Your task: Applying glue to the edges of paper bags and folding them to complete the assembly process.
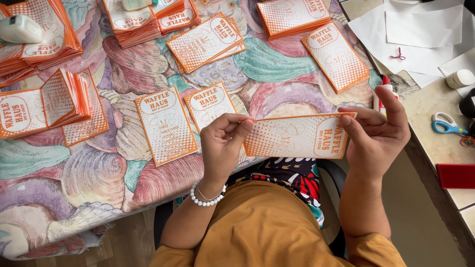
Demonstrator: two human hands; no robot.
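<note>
I hold an orange-and-white printed paper sleeve [297, 136] flat and sideways over the table's near edge. My left hand [222, 143] pinches its left end with thumb and fingers; a white bead bracelet sits on that wrist. My right hand [378, 131] grips its right end, forefinger raised above the top edge. Just beyond my left hand lie two single sleeves [166, 123] [210, 103] on the shell-patterned tablecloth [89, 173].
Stacks of the same orange sleeves [292, 16] [148, 20] [64, 99] [34, 39] cover the far and left cloth. A glue bottle [383, 89] stands behind my right hand. White paper sheets [420, 29], blue-handled scissors [445, 124] and a red pad [456, 175] lie on the right counter.
</note>
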